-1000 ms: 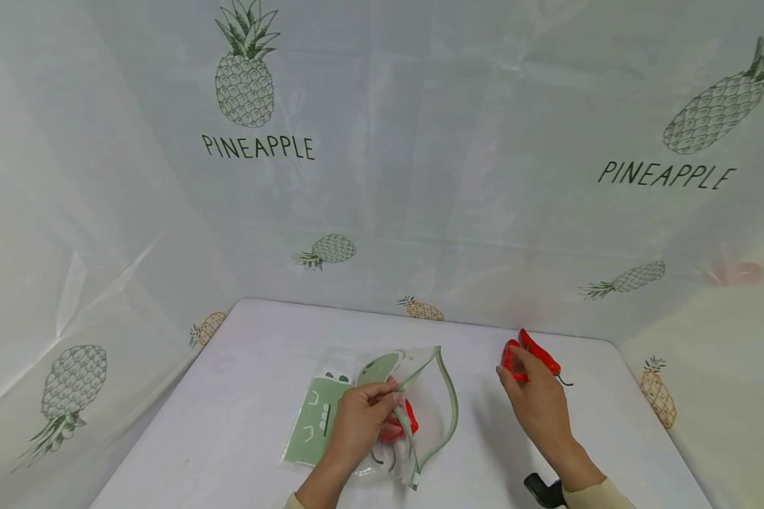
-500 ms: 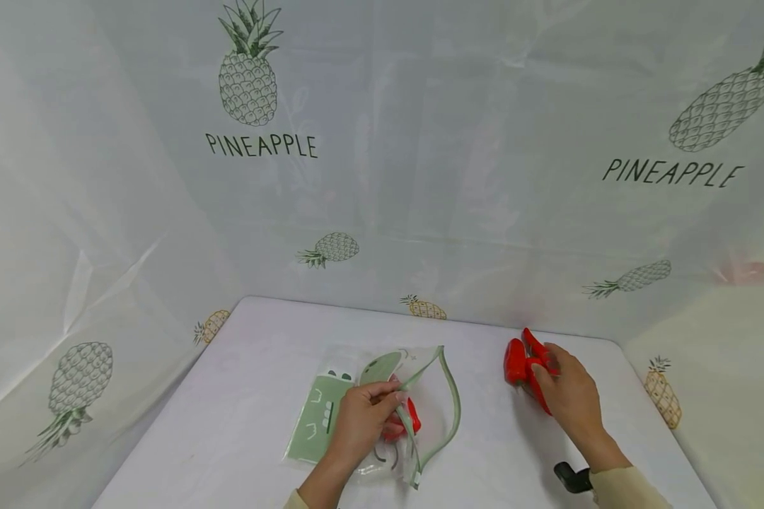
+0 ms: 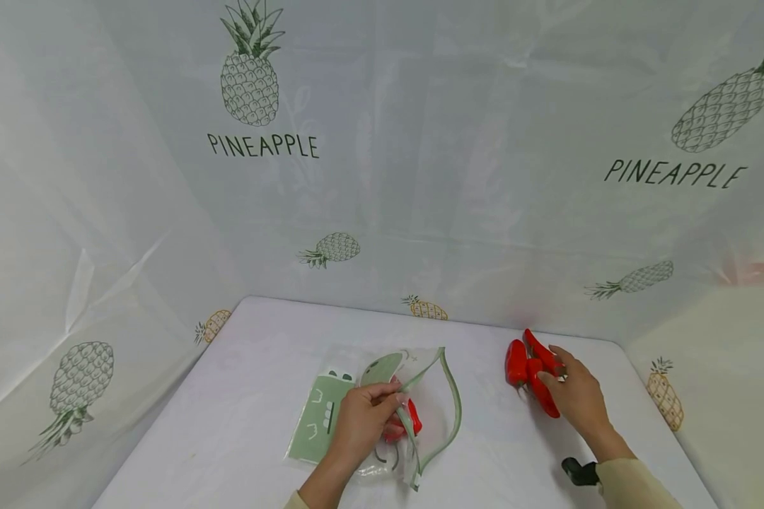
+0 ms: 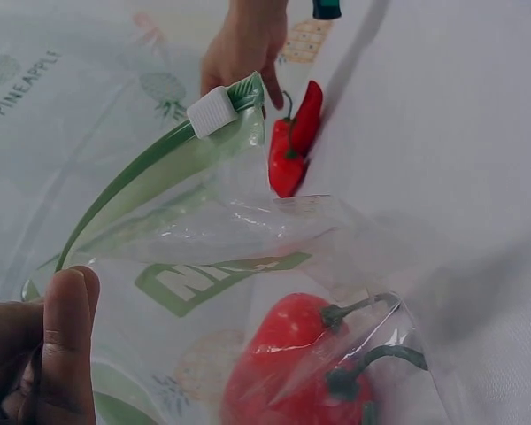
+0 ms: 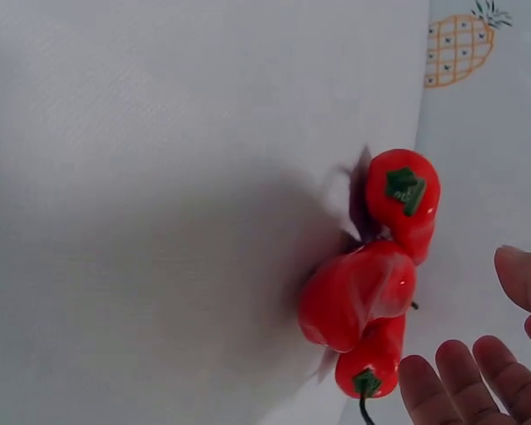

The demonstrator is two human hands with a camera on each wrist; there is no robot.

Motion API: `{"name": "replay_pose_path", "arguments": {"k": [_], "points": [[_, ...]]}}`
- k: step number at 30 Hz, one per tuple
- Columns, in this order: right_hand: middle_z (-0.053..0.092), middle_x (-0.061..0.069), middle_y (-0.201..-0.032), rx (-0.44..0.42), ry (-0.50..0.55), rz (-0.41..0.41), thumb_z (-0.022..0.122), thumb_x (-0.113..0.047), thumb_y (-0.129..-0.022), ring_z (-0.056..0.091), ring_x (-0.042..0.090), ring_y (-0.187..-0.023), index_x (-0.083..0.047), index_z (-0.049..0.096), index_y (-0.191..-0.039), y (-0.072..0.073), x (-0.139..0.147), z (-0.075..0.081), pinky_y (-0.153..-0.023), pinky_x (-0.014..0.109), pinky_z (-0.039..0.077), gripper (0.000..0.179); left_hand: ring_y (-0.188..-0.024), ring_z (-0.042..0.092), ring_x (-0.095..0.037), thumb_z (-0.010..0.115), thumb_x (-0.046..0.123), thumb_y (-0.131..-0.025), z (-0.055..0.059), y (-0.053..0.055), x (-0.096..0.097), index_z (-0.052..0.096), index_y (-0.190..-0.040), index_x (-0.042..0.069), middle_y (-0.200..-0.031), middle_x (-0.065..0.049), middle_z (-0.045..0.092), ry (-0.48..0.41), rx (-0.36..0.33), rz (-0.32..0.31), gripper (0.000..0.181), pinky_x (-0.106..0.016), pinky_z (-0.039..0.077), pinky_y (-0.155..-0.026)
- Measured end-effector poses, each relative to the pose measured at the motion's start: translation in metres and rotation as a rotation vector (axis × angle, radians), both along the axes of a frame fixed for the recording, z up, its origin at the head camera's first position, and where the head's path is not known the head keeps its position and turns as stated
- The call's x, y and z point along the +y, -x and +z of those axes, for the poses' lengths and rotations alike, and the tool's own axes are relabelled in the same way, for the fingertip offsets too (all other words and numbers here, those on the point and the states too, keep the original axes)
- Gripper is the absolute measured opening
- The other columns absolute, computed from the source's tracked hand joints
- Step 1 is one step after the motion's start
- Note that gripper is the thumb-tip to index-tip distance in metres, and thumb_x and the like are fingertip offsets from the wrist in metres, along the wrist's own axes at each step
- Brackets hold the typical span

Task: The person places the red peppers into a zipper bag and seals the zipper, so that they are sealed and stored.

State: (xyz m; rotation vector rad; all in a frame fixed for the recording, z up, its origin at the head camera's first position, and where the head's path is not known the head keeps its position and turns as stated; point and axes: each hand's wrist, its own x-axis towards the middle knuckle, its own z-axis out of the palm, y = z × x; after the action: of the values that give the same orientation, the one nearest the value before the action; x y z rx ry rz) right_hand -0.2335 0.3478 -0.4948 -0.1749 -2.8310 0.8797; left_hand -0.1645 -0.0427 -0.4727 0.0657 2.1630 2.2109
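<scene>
My left hand [image 3: 359, 420] pinches the green-edged rim of a clear zip bag [image 4: 181, 288], whose mouth gapes toward the right. Inside the bag lie red peppers [image 4: 288, 350] with dark green stems, seen through the plastic. A white slider [image 4: 211, 112] sits at one end of the zip. On the right of the table, three red peppers [image 5: 358, 297] lie bunched together. Beside them is my right hand [image 3: 579, 396], thumb and fingers spread and nothing held; the right wrist view shows its relaxed fingertips [image 5: 416, 376] close to the lowest pepper.
A flat green printed packet [image 3: 315, 424] lies left of the bag, partly covered by it. A pineapple-print curtain [image 3: 382, 177] rises behind the white table [image 3: 229, 396]. Near the right wrist shows a black device [image 3: 578, 472].
My right hand has let go of a pepper beside the others and drawn back slightly to the right. The left hand keeps its pinch on the bag.
</scene>
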Motion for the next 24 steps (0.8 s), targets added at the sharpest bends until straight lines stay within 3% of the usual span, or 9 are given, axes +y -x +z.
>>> {"name": "replay_pose_path", "arguments": {"k": [7, 15, 24], "points": [[0.053, 0.034, -0.141, -0.064, 0.038, 0.012, 0.070, -0.017, -0.101, 0.055, 0.051, -0.121, 0.000, 0.034, -0.161, 0.006, 0.004, -0.007, -0.084, 0.059, 0.065, 0.072, -0.064, 0.071, -0.015, 0.076, 0.013, -0.097, -0.002, 0.000, 0.000, 0.076, -0.121, -0.003, -0.098, -0.017, 0.079, 0.002, -0.005, 0.000, 0.028, -0.049, 0.067, -0.066], [0.051, 0.036, -0.145, -0.120, 0.079, 0.001, 0.070, -0.019, -0.102, 0.054, 0.055, -0.127, 0.000, 0.031, -0.162, 0.014, 0.008, -0.012, -0.092, 0.065, 0.061, 0.074, -0.061, 0.069, -0.012, 0.077, 0.013, -0.097, -0.001, 0.000, 0.001, 0.077, -0.121, -0.002, -0.094, -0.012, 0.078, -0.004, -0.017, 0.008, 0.028, -0.033, 0.066, -0.059], [0.046, 0.036, -0.149, -0.177, 0.103, -0.044, 0.071, -0.018, -0.102, 0.049, 0.055, -0.130, 0.001, 0.029, -0.162, 0.022, 0.012, -0.021, -0.096, 0.066, 0.059, 0.076, -0.061, 0.068, -0.010, 0.077, 0.012, -0.097, -0.001, 0.000, 0.002, 0.077, -0.121, -0.002, -0.093, -0.014, 0.078, -0.002, -0.014, 0.016, 0.028, -0.030, 0.065, -0.057]]}}
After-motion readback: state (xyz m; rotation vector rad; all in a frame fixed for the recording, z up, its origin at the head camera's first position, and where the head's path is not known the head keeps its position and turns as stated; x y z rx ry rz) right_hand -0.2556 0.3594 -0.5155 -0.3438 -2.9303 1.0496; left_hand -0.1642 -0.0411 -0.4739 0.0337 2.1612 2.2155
